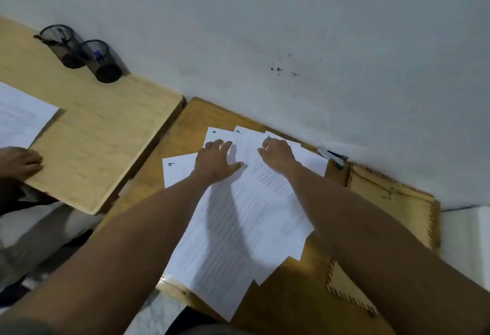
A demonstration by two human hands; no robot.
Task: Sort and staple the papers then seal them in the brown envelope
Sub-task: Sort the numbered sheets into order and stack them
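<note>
Both hands on fanned papers, table by wall.
Left of the papers (246, 218): two mesh pen cups (87, 53) on a second table (106, 133). Left hand (216, 161) flat on sheets, grip wide, holding nothing. Right hand (277, 153) curled at top edge; grip unclear. Right of papers: stapler (332, 157), brown envelope (392, 204).

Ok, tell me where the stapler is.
In the head view the stapler lies at the desk's far right edge against the wall, between the papers and the brown envelope.

Both my arms reach far out in front of me. My left hand (216, 161) lies flat, fingers spread. My right hand (277, 155) has curled fingers, pressing down.
</note>
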